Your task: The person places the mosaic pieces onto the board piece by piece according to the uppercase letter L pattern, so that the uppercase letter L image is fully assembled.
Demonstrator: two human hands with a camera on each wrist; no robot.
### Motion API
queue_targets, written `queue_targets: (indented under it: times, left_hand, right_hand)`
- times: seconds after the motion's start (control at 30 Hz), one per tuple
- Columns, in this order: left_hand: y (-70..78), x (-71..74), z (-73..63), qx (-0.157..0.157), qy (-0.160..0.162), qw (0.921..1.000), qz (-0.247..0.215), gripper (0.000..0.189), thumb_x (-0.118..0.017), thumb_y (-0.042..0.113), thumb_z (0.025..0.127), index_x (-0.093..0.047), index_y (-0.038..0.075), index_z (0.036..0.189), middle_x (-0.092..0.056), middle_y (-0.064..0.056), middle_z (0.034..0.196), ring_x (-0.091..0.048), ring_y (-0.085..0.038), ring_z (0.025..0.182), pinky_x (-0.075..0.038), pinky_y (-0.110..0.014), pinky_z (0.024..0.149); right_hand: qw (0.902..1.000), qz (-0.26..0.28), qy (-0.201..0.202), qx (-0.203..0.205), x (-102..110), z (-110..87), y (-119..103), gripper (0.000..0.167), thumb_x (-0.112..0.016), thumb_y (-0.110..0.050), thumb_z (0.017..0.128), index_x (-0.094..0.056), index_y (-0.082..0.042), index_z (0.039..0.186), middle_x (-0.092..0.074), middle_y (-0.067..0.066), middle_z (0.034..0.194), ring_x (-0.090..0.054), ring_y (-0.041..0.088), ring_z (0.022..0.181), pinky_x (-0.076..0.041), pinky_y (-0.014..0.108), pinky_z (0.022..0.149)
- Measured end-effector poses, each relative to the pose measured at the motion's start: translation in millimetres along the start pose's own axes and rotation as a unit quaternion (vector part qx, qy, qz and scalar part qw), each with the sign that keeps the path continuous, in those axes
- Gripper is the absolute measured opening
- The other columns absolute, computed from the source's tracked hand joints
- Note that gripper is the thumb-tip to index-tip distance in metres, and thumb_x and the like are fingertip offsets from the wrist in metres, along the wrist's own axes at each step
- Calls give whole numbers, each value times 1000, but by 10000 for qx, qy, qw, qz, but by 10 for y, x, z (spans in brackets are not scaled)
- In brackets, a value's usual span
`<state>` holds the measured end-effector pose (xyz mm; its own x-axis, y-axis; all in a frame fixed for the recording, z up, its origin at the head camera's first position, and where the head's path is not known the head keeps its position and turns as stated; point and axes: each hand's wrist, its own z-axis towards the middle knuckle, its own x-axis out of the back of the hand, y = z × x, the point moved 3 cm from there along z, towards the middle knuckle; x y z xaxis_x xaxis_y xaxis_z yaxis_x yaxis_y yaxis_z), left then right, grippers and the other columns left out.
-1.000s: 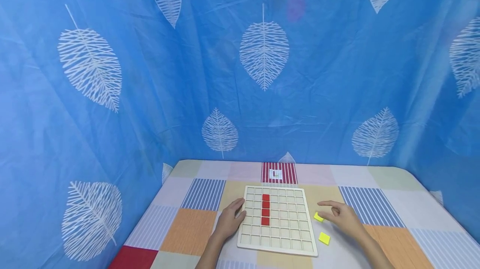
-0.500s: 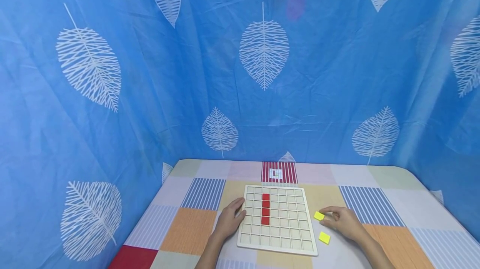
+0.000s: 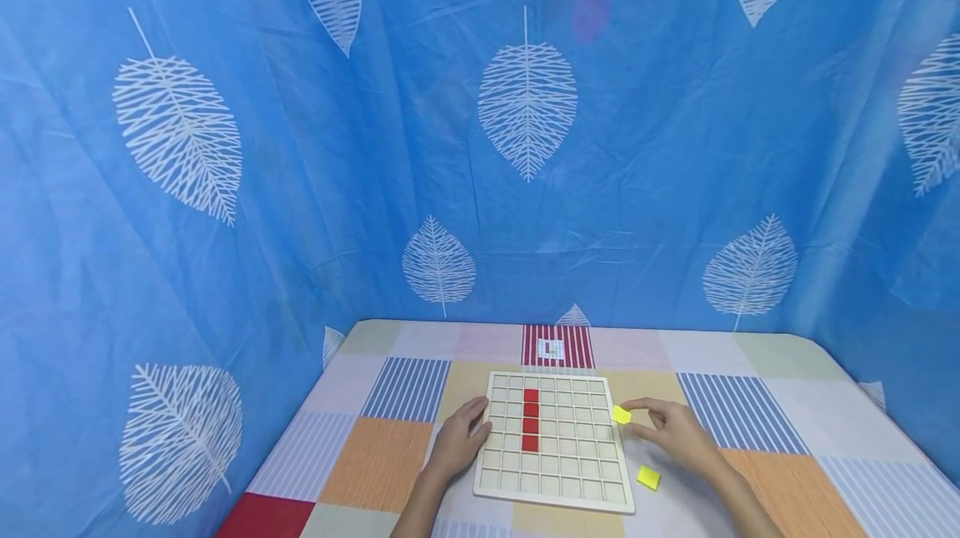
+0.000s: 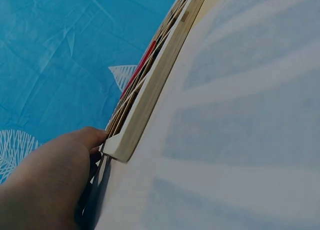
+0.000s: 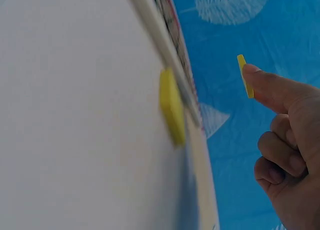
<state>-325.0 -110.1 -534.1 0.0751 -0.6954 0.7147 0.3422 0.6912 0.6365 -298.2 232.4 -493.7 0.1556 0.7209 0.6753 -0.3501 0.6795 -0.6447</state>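
The pale wooden grid board (image 3: 577, 467) lies flat on the table, with a column of several red square tiles (image 3: 531, 425) in its left part. My left hand (image 3: 453, 442) rests against the board's left side, thumb and fingertips at the rim; the left wrist view has the hand (image 4: 55, 175) at the board's corner. Over the board's right edge, my right hand (image 3: 678, 434) pinches a yellow square tile (image 3: 621, 415) between thumb and index finger. In the right wrist view this tile (image 5: 245, 78) is raised, and the other fingers are curled in.
Another yellow tile (image 3: 648, 478) lies on the table right of the board, below the right hand. A small printed grid card (image 3: 551, 350) sits beyond the board on the patchwork cloth (image 3: 783, 413). Blue leaf-patterned curtains (image 3: 637, 146) stand behind and along the sides.
My right hand has taken hold of the farther yellow tile, lifted it and moved it left to the board's right edge. My left hand and the red tiles have stayed in place.
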Motion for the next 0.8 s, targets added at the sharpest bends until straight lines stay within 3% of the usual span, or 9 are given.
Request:
queue_targets:
  times: [0.17, 0.43, 0.8]
  left_hand:
    - [11, 1, -10, -45, 29, 10000, -5, 43, -58, 21, 90, -53, 2, 128, -51, -12, 132, -45, -30, 123, -37, -45, 102]
    - [2, -2, -11, 24, 13, 10000, 54, 44, -58, 23, 90, -53, 3, 129, -50, -11, 133, -45, -30, 123, -37, -45, 102]
    - [11, 11, -1, 56, 22, 10000, 35, 44, -58, 23, 90, -53, 3, 128, -50, -11, 133, -44, -29, 124, -36, -44, 103]
  right_hand:
    - [9990, 210, -124, 377, -94, 70, -269, 28, -76, -24, 75, -71, -16, 100, -26, -13, 49, -20, -2, 44, -25, 17, 37]
    - [9938, 382, -818, 649, -418, 112, -576, 28, -73, -29, 79, -70, -15, 103, -26, -14, 49, -20, -1, 44, -26, 16, 39]
    - [9882, 197, -1442, 472, -766, 136, -598, 26, -72, -27, 79, -71, -16, 101, -30, -13, 47, -22, 0, 43, -25, 15, 38]
